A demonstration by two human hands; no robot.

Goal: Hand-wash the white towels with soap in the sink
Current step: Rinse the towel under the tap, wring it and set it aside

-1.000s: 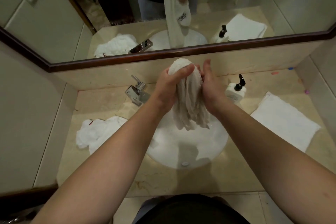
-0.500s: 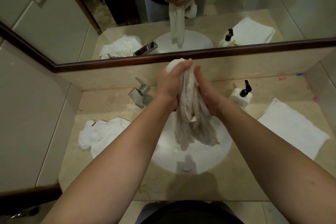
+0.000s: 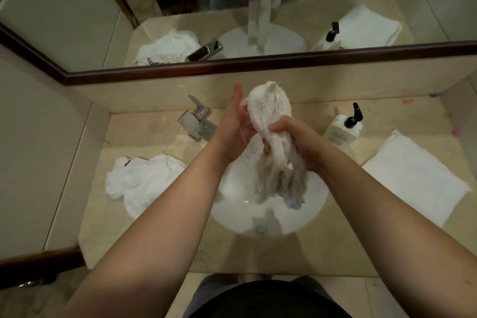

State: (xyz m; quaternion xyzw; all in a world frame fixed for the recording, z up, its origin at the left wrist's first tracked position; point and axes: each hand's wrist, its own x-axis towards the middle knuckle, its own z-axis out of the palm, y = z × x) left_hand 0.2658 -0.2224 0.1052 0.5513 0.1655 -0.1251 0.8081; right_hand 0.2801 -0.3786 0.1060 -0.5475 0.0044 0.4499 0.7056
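A wet, greyish-white towel (image 3: 271, 111) hangs bunched above the round white sink (image 3: 232, 188). My right hand (image 3: 296, 139) grips its middle, fingers curled round the cloth. With fingers straight and pointing up, my left hand (image 3: 235, 124) presses flat against the towel's left side. The towel's lower end dangles into the basin. A soap bottle (image 3: 340, 129) with a black pump stands to the right of the sink.
A crumpled white towel (image 3: 144, 183) lies on the counter left of the sink, a flat folded white towel (image 3: 413, 178) on the right. The chrome tap (image 3: 196, 121) sits at the back left. A mirror (image 3: 77, 20) runs along the wall behind.
My left hand has let go of the towel's top and now lies flat against it. My right hand has moved down and closed round the towel's middle.
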